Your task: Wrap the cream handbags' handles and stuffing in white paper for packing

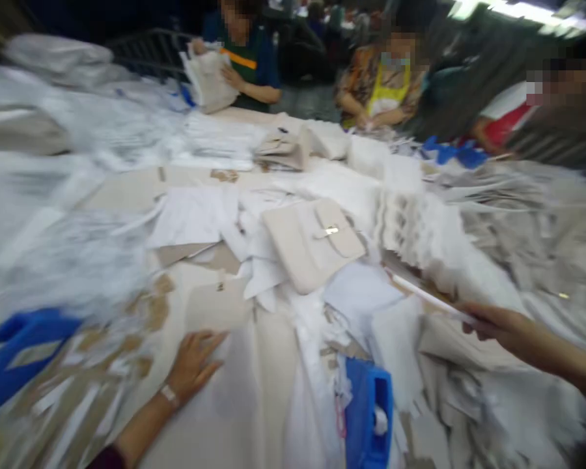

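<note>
My left hand [191, 366] lies with its fingers spread on pale sheet material, at the lower edge of a beige bag piece with a small metal clasp [215, 303]. My right hand [486, 320] is closed around one end of a thin white strip [427, 294], which points left across the pile. Whether it is a strip or a sheet seen edge-on, I cannot tell. Between and beyond my hands, a cream bag [300, 251] with a strap and gold clasp rests tilted on white paper sheets [361, 286]. The picture is blurred by motion.
A blue plastic bin [366, 413] stands between my hands, and another blue container [27, 352] is at the left. White wrapping [92, 254] and stacked beige pieces [532, 241] cover the sides. Several people work across the table, one holding a pale bag [212, 81].
</note>
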{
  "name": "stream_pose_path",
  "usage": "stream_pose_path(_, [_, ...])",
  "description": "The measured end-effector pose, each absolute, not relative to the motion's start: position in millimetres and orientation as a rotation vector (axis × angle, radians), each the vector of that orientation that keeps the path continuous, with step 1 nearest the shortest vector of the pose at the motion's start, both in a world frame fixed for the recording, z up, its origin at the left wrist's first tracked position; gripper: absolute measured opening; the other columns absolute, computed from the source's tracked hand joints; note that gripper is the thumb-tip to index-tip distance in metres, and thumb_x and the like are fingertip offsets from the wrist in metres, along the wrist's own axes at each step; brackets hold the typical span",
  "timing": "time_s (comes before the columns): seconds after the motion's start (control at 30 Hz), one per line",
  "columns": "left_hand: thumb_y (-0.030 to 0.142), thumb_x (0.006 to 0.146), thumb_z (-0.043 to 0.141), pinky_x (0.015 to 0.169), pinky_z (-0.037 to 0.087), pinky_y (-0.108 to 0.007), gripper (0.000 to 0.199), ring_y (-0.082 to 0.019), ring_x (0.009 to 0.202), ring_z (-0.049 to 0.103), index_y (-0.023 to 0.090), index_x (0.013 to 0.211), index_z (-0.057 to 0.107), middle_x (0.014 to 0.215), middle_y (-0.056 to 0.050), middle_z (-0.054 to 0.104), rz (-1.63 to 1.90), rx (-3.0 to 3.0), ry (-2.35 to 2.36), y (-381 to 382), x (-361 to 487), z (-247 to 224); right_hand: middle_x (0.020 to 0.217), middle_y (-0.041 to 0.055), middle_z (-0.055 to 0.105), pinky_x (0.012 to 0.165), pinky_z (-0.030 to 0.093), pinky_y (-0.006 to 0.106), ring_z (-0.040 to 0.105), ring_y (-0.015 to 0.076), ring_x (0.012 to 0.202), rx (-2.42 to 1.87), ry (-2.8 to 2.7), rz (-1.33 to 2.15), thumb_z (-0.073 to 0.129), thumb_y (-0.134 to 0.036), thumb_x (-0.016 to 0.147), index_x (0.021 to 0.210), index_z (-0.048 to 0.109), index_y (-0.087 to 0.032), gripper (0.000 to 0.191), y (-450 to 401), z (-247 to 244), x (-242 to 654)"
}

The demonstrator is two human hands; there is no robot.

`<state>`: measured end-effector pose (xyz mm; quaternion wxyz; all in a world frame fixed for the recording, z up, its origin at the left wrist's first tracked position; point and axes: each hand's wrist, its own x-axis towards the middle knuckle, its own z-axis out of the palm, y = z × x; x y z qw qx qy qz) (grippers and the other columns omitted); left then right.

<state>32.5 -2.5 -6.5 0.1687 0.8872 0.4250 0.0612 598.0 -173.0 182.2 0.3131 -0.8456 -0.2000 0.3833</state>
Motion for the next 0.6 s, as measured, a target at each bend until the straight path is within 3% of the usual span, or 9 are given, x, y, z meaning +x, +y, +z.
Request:
stream_pose_path(0.07, [0.048, 0.084, 0.048, 0.093, 0.035, -0.044, 0.049, -0.025, 0.107, 0.043, 0.028, 0.128, 0.048, 0.114, -0.009, 0.051, 0.145, 2.508, 1.154, -17, -11, 4, 0.083, 0.0131, 0.059, 0.080, 0.046, 0.032, 0.056, 0.0167, 0.077, -1.909, -0.754, 1.396, 0.058, -0.004, 0.073, 0.097, 0.060, -0.026, 0.032, -134, 180, 499])
stream_pose_path(0.17, [0.051, 0.084, 0.044, 0.092, 0.032, -0.044, 0.053, -0.026, 0.105, 0.039, 0.027, 0.132, 0.044, 0.115, -0.011, 0.048, 0.169, 2.479, 1.109, -24, -31, 7, 0.080, 0.0046, 0.061, 0.078, 0.042, 0.032, 0.052, 0.0192, 0.076, -1.603, -1.091, 1.525, 0.061, -0.015, 0.075, 0.100, 0.059, -0.026, 0.027, -79, 166, 339])
stream_pose_path(0.27, [0.054, 0.084, 0.043, 0.089, 0.032, -0.043, 0.055, -0.026, 0.104, 0.038, 0.027, 0.132, 0.043, 0.114, -0.011, 0.047, 0.222, 2.456, 1.103, -22, -27, 8, 0.074, 0.0000, 0.058, 0.072, 0.037, 0.030, 0.050, 0.0184, 0.071, -1.652, -1.533, 1.280, 0.049, -0.023, 0.083, 0.100, 0.056, -0.027, 0.019, -34, 127, 218])
stream_pose_path(0.33, [0.055, 0.083, 0.044, 0.089, 0.032, -0.044, 0.055, -0.026, 0.104, 0.037, 0.027, 0.130, 0.044, 0.114, -0.011, 0.047, 0.261, 2.435, 1.098, -22, -26, 9, 0.086, 0.0030, 0.060, 0.073, 0.034, 0.030, 0.051, 0.0188, 0.078, -1.805, -1.770, 1.021, 0.042, -0.020, 0.085, 0.100, 0.054, -0.025, 0.019, -12, 97, 172])
stream_pose_path(0.43, [0.057, 0.081, 0.046, 0.089, 0.032, -0.044, 0.056, -0.027, 0.103, 0.038, 0.022, 0.125, 0.047, 0.112, -0.011, 0.048, 0.311, 2.385, 1.127, -25, -29, 10, 0.096, 0.0094, 0.059, 0.079, 0.030, 0.033, 0.050, 0.0215, 0.087, -1.986, -2.098, 0.660, 0.042, -0.011, 0.081, 0.093, 0.056, -0.018, 0.021, 0, 65, 144])
stream_pose_path(0.6, [0.059, 0.076, 0.052, 0.093, 0.032, -0.045, 0.065, -0.028, 0.105, 0.039, 0.012, 0.121, 0.043, 0.116, -0.015, 0.046, 0.420, 2.297, 1.209, -29, -34, 5, 0.092, 0.0111, 0.057, 0.080, 0.026, 0.035, 0.045, 0.0242, 0.091, -2.062, -2.422, 0.370, 0.043, -0.003, 0.074, 0.085, 0.058, -0.015, 0.022, -14, 48, 137])
